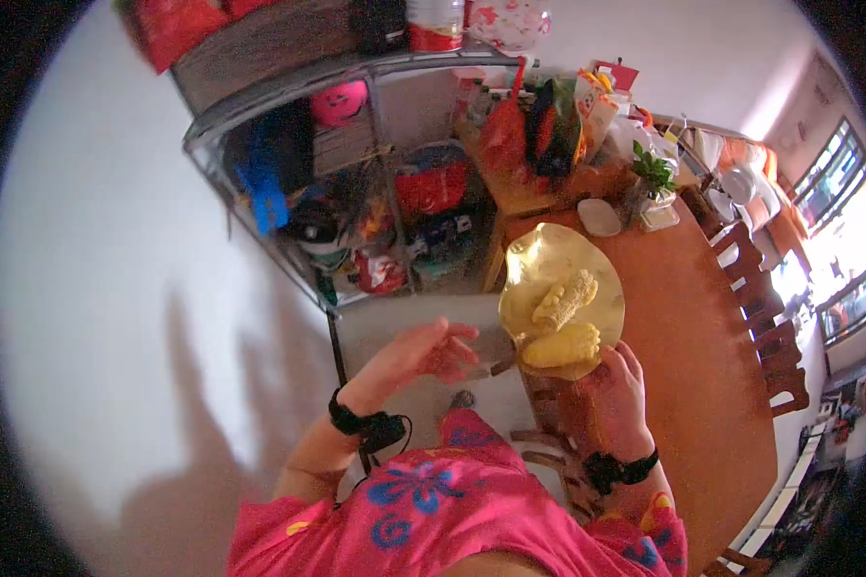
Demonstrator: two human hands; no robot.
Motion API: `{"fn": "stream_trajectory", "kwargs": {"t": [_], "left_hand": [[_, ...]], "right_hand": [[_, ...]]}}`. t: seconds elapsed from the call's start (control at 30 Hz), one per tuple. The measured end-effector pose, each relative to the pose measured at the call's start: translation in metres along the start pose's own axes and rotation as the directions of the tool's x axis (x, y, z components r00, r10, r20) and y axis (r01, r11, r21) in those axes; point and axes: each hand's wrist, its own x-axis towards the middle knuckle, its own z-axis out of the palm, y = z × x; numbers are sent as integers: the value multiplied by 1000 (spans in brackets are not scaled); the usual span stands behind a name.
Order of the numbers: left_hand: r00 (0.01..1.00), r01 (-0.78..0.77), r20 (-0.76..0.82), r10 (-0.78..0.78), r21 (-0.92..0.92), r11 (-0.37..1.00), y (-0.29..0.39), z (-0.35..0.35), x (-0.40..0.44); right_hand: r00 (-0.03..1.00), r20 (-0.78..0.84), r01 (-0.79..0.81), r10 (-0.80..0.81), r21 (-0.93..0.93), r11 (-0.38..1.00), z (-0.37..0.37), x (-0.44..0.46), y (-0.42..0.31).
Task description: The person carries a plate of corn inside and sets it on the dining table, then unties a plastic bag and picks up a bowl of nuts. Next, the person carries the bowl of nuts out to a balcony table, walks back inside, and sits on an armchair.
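Observation:
My right hand (622, 387) grips the lower right rim of a shiny gold plate (588, 262) with a wavy edge. Two yellow pieces lie on the plate: a rough, bumpy one (564, 298) that looks like a corn cob, and below it a smoother, brighter one (563, 346) near the rim. Left of the plate, my left hand (426, 352) is in the air with its fingers apart and nothing in them. It does not touch the plate.
A wooden table (688, 361) stretches to the right, with a small white dish (599, 218) and a potted plant (654, 173) at its far end. Wooden chairs (758, 317) line its right side. A metal shelf rack (385, 154) full of bags stands ahead.

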Motion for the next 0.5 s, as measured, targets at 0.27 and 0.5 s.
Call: {"fn": "stream_trajectory", "kwargs": {"t": [0.27,0.5], "left_hand": [[989,134,-75,-125,130,982,53,-94,126],[969,204,83,-232,258,944,100,-149,258]], "right_hand": [[985,-171,-47,25,-126,991,-47,161,2],[934,-296,-199,201,37,979,-60,236,21]]}}
